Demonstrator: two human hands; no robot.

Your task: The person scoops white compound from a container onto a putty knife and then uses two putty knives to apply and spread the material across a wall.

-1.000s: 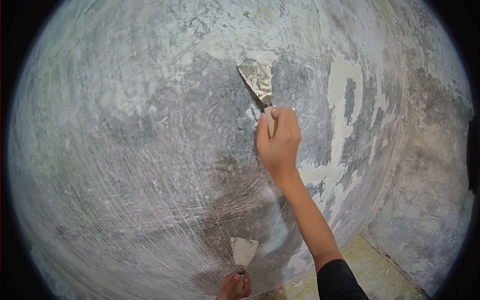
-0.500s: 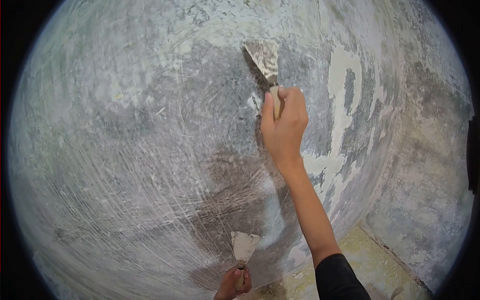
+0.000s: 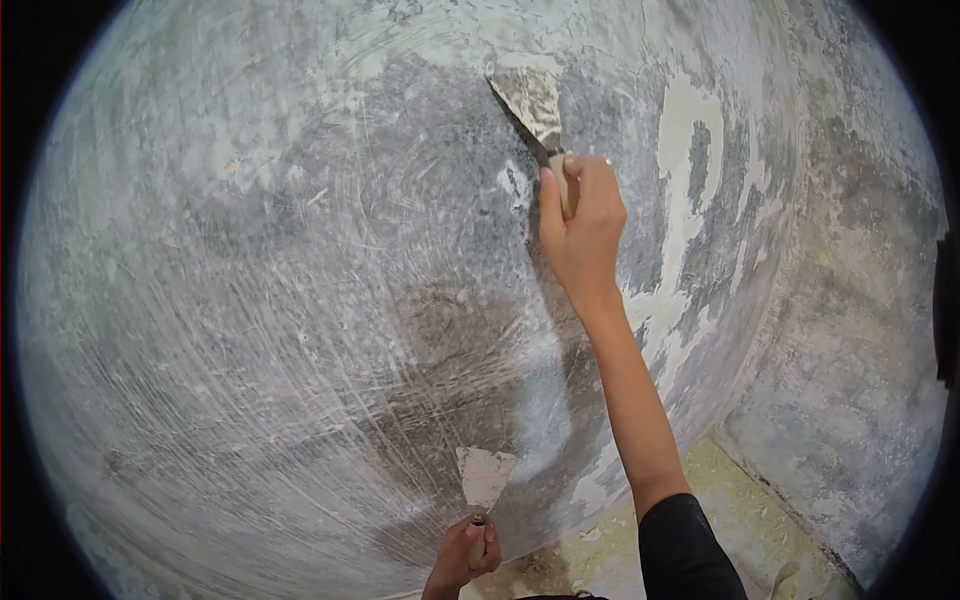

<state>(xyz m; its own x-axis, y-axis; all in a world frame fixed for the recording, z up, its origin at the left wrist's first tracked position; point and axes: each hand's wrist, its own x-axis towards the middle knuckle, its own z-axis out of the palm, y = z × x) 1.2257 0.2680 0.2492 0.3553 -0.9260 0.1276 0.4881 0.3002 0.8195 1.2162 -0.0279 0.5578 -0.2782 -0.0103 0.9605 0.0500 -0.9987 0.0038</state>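
My right hand (image 3: pixel 585 225) is closed around the pale handle of a putty knife (image 3: pixel 535 105), arm stretched far up the wall. Its broad blade, smeared with whitish plaster, lies against or very close to the grey, scratched wall (image 3: pixel 270 290). Low in the view, my left hand (image 3: pixel 465 555) grips a second putty knife (image 3: pixel 486 475) by its light handle. That blade points upward and is coated with white plaster; it appears held away from the wall.
White plaster patches (image 3: pixel 685 190) streak the wall at the right. Beyond them another mottled wall (image 3: pixel 850 300) meets it at a corner. Below lies a yellowish floor (image 3: pixel 740 500) with scattered crumbs. A dark shadow (image 3: pixel 450 410) falls across the wall.
My right hand and its putty knife have shifted slightly up and to the right. My left hand with the other knife sits a little higher in view.
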